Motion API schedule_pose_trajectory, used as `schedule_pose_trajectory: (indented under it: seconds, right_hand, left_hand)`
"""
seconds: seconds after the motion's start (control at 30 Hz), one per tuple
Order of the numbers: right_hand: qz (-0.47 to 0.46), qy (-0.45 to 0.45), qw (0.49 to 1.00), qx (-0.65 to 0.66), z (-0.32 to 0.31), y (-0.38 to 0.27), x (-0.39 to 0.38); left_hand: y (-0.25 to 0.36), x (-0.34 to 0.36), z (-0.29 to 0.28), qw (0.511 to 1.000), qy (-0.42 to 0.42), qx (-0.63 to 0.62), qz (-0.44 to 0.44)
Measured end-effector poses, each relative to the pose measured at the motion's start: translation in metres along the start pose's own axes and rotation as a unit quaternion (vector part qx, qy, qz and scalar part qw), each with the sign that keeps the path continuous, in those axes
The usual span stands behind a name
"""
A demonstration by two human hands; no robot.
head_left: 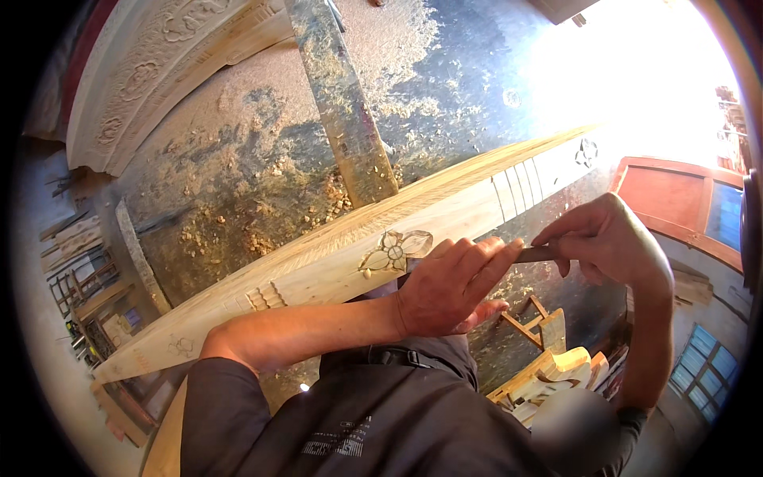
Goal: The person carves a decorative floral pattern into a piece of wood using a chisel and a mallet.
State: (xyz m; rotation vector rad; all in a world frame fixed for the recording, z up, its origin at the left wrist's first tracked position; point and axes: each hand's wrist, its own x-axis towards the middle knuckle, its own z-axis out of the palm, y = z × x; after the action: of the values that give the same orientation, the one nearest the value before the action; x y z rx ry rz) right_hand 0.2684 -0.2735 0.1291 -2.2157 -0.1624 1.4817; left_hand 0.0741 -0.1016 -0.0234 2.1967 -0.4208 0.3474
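Observation:
A long pale wooden beam (318,274) runs slantwise in front of me, from lower left to upper right. Its near face bears a carved flower (395,251), carved grooves and pencilled outlines. Just right of that flower, my left hand (457,288) is wrapped over a dark, slender tool (537,254), apparently a carving chisel. Bent fingers of my right hand (608,241) pinch the tool's other end, farther right. Most of the tool, including its working end, is covered by my left hand, so whether it touches the wood cannot be seen.
Wood chips (214,234) and sawdust litter the dark floor. A plank (342,103) reaches the beam's far side. Carved curved woodwork (143,79) stands at upper left. Curved wooden pieces (548,374) and a small wooden frame (539,322) are at lower right, near a reddish panel (664,203).

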Motion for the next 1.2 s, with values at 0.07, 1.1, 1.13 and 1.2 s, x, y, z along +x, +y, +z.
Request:
schedule_pose_trajectory:
  seconds: [0.07,1.1,1.13,1.2]
  right_hand:
    - [0.004,-0.025,0.997,-0.078,0.002,-0.043,-0.008]
    - [-0.397,0.234,0.882,0.1,0.106,0.091,-0.053]
    - [-0.435,0.233,0.859,0.138,0.122,0.095,-0.04]
    - [-0.477,0.271,0.795,0.259,0.152,0.088,-0.028]
  left_hand:
    - [0.002,-0.004,0.0,0.998,0.037,-0.028,-0.04]
    - [0.003,-0.013,0.003,0.989,0.026,-0.045,0.139]
    - [0.004,-0.013,0.004,0.988,0.018,-0.029,0.153]
    - [0.004,-0.019,0.006,0.989,0.015,-0.044,0.137]
